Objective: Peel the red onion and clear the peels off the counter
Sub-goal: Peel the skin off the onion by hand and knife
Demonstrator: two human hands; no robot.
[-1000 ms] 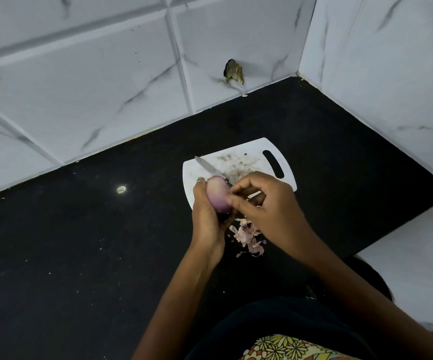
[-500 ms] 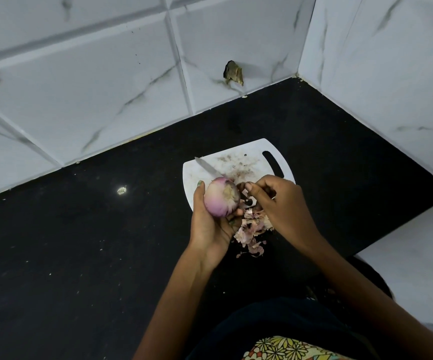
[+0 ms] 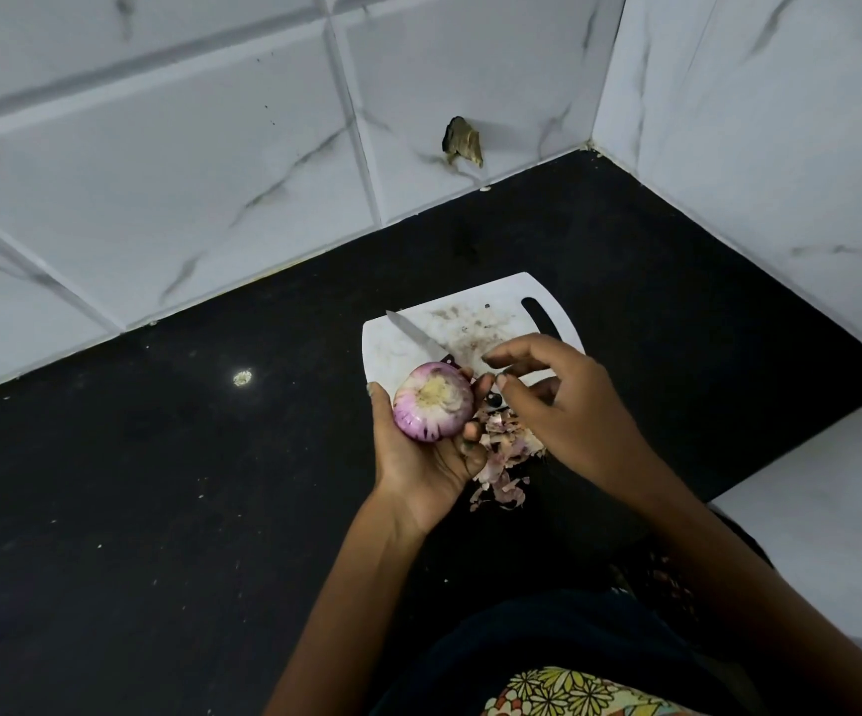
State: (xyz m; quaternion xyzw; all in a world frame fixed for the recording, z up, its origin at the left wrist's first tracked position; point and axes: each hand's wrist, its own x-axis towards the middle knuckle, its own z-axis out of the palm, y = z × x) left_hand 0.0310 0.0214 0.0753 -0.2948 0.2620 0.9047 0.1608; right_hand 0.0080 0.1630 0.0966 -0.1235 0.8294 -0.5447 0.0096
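Note:
My left hand [image 3: 418, 457] cups the red onion [image 3: 433, 401], purple-white with its pale cut end facing up, over the near left corner of the white cutting board [image 3: 501, 302]. My right hand [image 3: 568, 405] hovers just right of the onion, fingers apart and holding nothing I can see. A pile of pinkish onion peels [image 3: 503, 457] lies on the black counter [image 3: 160, 483] below and between the hands, partly hidden by the right hand. A knife [image 3: 416, 335] rests on the board, its blade pointing to the far left and its dark handle behind the onion.
White marble-look tiled walls meet in a corner at the far right. A brownish scrap [image 3: 462, 142] sticks to the back wall. A white ledge [image 3: 832, 509] borders the counter on the right. Small crumbs and a pale spot [image 3: 242, 377] dot the counter to the left.
My right hand has come off the onion and opened beside it. My left hand has turned the onion so its cut end faces up.

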